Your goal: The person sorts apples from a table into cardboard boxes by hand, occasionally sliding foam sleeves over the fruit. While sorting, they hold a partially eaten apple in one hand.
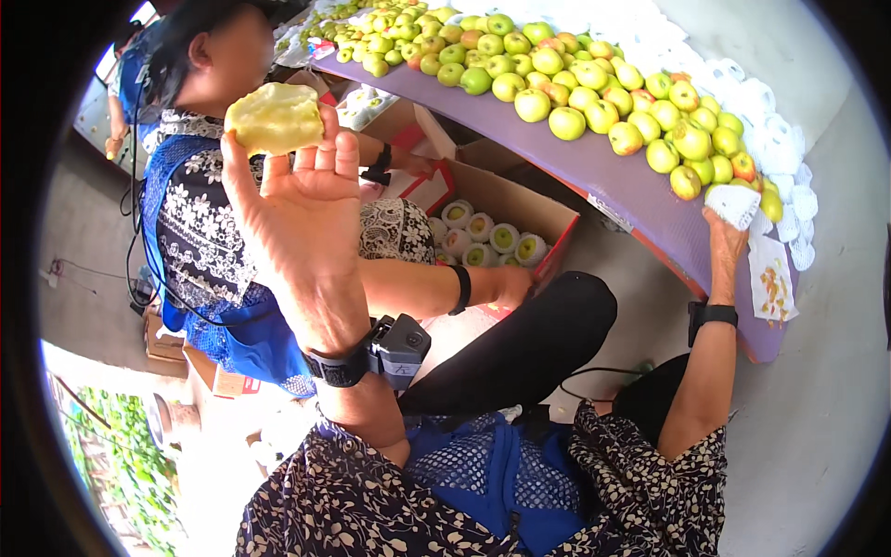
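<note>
The left grip (304,218) is closed on a ragged-edged apple piece (274,119), located at the fingertips above the palm, pale flesh exposed. The right grip (728,243) holds a white foam net (733,206) at the near end of the green apple heap (585,97); whether the net contains an apple cannot be determined. The heap rests on a purple-topped desk (575,169). Left of the desk, a cardboard box (520,193) contains net-wrapped apples (502,239). A co-worker (209,209) reaches toward it. A grey wall (826,371) borders the desk.
</note>
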`<action>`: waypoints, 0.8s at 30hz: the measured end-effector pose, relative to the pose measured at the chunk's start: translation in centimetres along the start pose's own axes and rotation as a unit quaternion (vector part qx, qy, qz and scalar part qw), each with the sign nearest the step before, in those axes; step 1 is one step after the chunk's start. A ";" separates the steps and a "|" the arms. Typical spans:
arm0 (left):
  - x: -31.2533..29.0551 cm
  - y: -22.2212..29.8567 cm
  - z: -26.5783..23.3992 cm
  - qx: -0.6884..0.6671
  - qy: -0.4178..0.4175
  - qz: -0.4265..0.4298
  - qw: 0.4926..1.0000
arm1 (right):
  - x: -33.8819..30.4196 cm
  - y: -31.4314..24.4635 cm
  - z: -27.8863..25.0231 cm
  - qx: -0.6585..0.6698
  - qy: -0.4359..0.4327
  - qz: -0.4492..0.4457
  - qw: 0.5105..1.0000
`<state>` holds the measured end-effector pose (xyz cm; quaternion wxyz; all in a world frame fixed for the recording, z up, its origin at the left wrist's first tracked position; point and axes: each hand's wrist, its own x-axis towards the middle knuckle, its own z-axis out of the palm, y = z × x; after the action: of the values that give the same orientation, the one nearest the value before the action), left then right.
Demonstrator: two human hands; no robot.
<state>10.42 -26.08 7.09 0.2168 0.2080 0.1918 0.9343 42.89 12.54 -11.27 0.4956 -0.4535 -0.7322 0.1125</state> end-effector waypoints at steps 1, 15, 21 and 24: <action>0.0 0.2 -0.3 0.004 0.005 0.002 1.000 | -0.2 -0.1 0.5 0.053 0.010 0.025 0.998; -5.0 -8.8 -2.8 0.029 0.043 -0.244 0.968 | -5.5 -8.3 -3.6 0.058 0.156 0.121 0.979; -3.5 -13.3 2.3 -0.176 -0.085 -0.261 0.945 | -12.2 -19.3 1.5 -0.103 0.178 -0.145 0.968; -2.5 -15.5 1.8 -0.180 -0.207 -0.304 0.912 | -14.6 -18.3 11.0 0.049 -0.280 -0.229 0.931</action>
<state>18.35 -13.91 0.91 0.5590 0.2856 0.0257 0.7780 25.11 -5.97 -14.40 0.3042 -0.1986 -0.9189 0.1539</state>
